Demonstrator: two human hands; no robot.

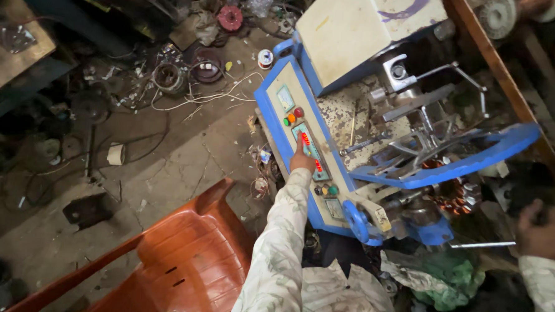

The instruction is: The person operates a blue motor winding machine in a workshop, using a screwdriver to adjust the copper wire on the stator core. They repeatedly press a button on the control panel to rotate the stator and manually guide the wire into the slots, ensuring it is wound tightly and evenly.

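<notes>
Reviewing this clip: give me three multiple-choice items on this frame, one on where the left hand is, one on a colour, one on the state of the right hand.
1. Where is the left hand?
A. On the control panel of the blue machine
B. On the orange plastic chair
C. On the floor

2. What colour is the chair?
A. Green
B. Orange
C. White

3. What state is the right hand in?
A. Flat and open on the chair
B. Curled near the thin metal rod
C. Pressing the panel

Answers: 1 A, a finger touches the panel beside its lit display. 2 B, the seat is plainly orange. 3 B, the fingers are bent at the frame's right edge; whether they hold anything cannot be told.
</notes>
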